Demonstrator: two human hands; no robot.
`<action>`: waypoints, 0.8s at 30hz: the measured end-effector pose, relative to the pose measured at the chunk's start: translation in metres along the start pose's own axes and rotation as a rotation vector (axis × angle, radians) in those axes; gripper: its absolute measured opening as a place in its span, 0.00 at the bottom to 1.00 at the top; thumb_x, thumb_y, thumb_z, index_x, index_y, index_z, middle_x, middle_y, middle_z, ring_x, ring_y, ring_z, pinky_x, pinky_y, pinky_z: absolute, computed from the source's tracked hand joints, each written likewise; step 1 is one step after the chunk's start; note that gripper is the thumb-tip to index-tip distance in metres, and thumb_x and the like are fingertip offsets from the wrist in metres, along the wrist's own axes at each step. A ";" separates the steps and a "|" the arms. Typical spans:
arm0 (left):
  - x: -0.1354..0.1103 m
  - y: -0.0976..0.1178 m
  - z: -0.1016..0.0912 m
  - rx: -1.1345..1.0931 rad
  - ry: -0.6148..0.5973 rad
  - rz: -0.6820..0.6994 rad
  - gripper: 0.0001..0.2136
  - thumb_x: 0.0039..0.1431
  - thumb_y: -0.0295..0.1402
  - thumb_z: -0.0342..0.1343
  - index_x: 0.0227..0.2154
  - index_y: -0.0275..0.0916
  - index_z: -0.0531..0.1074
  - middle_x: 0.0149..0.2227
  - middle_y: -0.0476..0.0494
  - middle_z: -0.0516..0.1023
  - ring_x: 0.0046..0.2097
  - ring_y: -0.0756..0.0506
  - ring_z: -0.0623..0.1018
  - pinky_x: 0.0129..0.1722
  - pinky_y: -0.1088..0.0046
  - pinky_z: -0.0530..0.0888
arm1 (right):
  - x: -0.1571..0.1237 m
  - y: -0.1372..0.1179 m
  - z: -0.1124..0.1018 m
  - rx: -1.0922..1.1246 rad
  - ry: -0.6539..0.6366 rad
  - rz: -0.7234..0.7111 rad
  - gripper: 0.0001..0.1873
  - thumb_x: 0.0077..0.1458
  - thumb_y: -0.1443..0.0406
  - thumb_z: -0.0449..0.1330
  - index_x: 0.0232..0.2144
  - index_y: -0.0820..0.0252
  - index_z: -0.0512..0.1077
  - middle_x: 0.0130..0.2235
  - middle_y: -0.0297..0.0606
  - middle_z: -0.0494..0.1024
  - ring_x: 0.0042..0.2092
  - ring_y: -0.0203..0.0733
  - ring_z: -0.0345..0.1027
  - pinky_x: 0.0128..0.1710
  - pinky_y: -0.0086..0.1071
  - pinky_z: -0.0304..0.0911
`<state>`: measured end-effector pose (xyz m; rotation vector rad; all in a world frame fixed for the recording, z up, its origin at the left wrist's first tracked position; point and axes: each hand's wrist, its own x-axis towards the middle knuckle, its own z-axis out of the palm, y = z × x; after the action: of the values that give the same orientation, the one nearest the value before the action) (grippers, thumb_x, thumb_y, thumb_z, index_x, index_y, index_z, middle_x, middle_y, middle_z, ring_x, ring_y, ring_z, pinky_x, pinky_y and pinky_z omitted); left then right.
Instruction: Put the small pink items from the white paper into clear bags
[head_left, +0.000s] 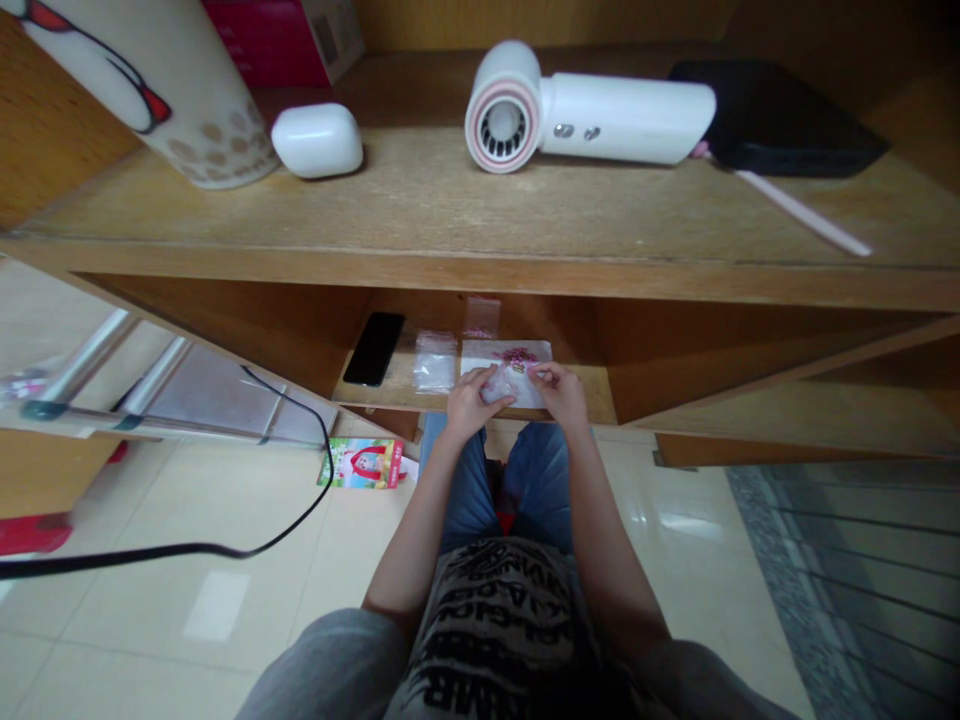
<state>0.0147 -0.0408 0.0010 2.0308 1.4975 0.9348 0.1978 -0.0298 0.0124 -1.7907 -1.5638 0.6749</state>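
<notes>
Over a white sheet of paper [474, 352] on the lower shelf, my left hand [472, 402] pinches a small clear plastic bag [498, 384]. Just right of the bag, my right hand [561, 394] has its fingertips pressed together; anything between them is too small to make out. A heap of tiny pink pieces [517, 355] lies on the paper beyond both hands. To the left rests a stack of clear zip bags [435, 362]. Behind the paper is another small bag [482, 316] with pink bits at its near end.
A black phone [374, 349] lies at the shelf's left. The upper shelf [420, 220] overhangs, bearing a white handheld fan [600, 115], a white earbud case [317, 140], a large cup [180, 100] and a black flat object [780, 118]. A black cable [225, 550] crosses at left.
</notes>
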 end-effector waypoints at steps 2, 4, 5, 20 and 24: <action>0.000 0.000 0.000 -0.004 0.005 0.002 0.28 0.48 0.46 0.60 0.50 0.39 0.67 0.47 0.41 0.73 0.48 0.44 0.72 0.48 0.67 0.70 | 0.001 -0.002 -0.004 -0.089 0.038 0.053 0.12 0.50 0.56 0.56 0.31 0.56 0.75 0.23 0.33 0.71 0.27 0.37 0.64 0.26 0.28 0.53; 0.000 0.000 0.000 -0.010 0.002 0.001 0.28 0.47 0.46 0.60 0.50 0.40 0.66 0.47 0.42 0.73 0.48 0.44 0.73 0.48 0.66 0.71 | 0.002 -0.006 -0.006 -0.173 0.043 0.100 0.12 0.50 0.57 0.57 0.32 0.55 0.75 0.24 0.33 0.73 0.28 0.38 0.66 0.26 0.27 0.54; 0.000 0.000 0.000 -0.012 -0.001 -0.001 0.28 0.47 0.46 0.60 0.50 0.40 0.66 0.47 0.42 0.73 0.47 0.44 0.73 0.48 0.67 0.71 | 0.002 -0.008 -0.006 -0.209 0.037 0.118 0.12 0.50 0.56 0.57 0.32 0.55 0.75 0.25 0.33 0.74 0.29 0.38 0.67 0.27 0.27 0.54; 0.000 -0.001 0.000 -0.009 -0.007 -0.004 0.28 0.47 0.46 0.60 0.51 0.40 0.66 0.47 0.42 0.73 0.48 0.44 0.72 0.48 0.67 0.70 | 0.002 -0.015 -0.004 -0.355 -0.060 0.130 0.11 0.52 0.57 0.57 0.34 0.52 0.75 0.28 0.35 0.76 0.32 0.38 0.69 0.27 0.26 0.55; 0.000 0.000 0.000 -0.012 -0.004 0.000 0.28 0.47 0.47 0.60 0.50 0.39 0.67 0.46 0.41 0.73 0.47 0.44 0.73 0.47 0.67 0.71 | 0.001 -0.014 -0.003 -0.356 -0.068 0.133 0.10 0.53 0.57 0.56 0.34 0.50 0.76 0.29 0.35 0.76 0.32 0.40 0.69 0.26 0.27 0.53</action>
<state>0.0141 -0.0409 0.0008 2.0226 1.4862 0.9371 0.1907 -0.0278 0.0253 -2.1668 -1.7043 0.5482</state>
